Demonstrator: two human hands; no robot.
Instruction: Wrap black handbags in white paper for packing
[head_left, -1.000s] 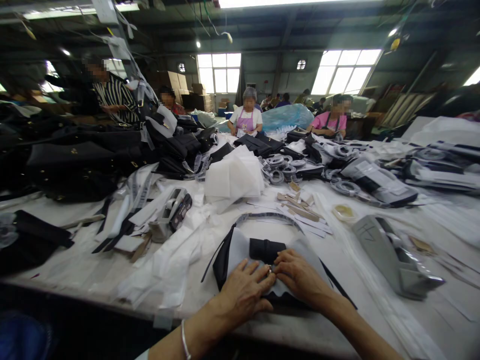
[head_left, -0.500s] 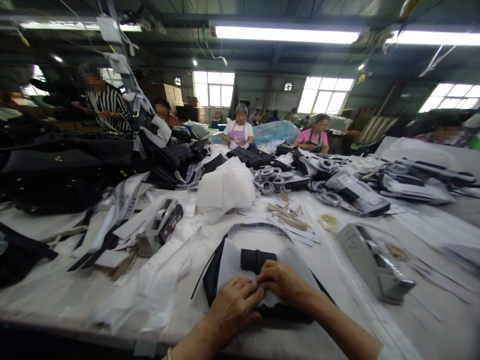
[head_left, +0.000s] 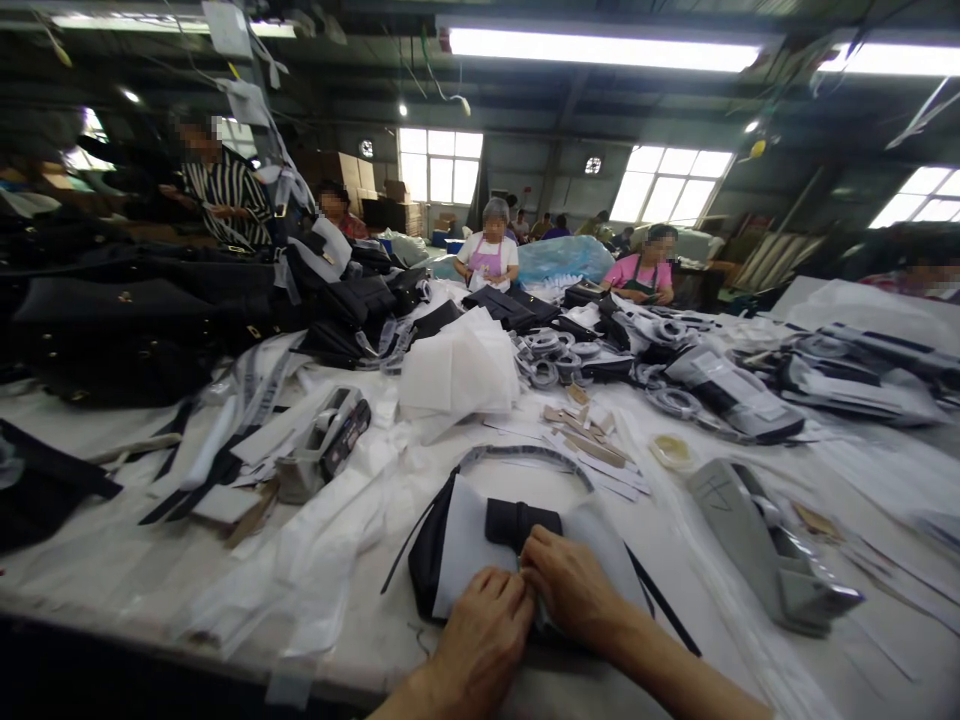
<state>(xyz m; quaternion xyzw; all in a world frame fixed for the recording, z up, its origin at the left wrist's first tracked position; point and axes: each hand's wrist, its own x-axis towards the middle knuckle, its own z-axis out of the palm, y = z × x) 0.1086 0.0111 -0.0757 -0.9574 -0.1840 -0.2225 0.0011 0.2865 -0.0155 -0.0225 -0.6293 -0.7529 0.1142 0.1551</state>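
Note:
A black handbag (head_left: 428, 555) lies in front of me at the table's near edge, its handle (head_left: 517, 453) wrapped in grey film and arching away from me. A pale protective sheet (head_left: 466, 535) covers its upper face, and a black flap tab (head_left: 517, 520) shows in the middle. My left hand (head_left: 487, 622) rests on the lower part of the bag with its fingers curled and closed. Just below the tab, my right hand (head_left: 568, 582) is pinched shut, its fingertips meeting the left ones. Whatever lies between the fingers is hidden.
Grey tape dispensers flank the bag, one at left (head_left: 324, 445) and one at right (head_left: 776, 550). Beyond it are a stack of white sheets (head_left: 457, 365), cardboard strips (head_left: 592, 435) and wrapped straps (head_left: 551, 360). Black bags (head_left: 112, 320) pile up at left. Co-workers (head_left: 491, 250) are across the table.
My left hand has shifted slightly right and its fingers are more curled. My right hand stays by the tab. The camera view has turned slightly; the bag lies almost as before.

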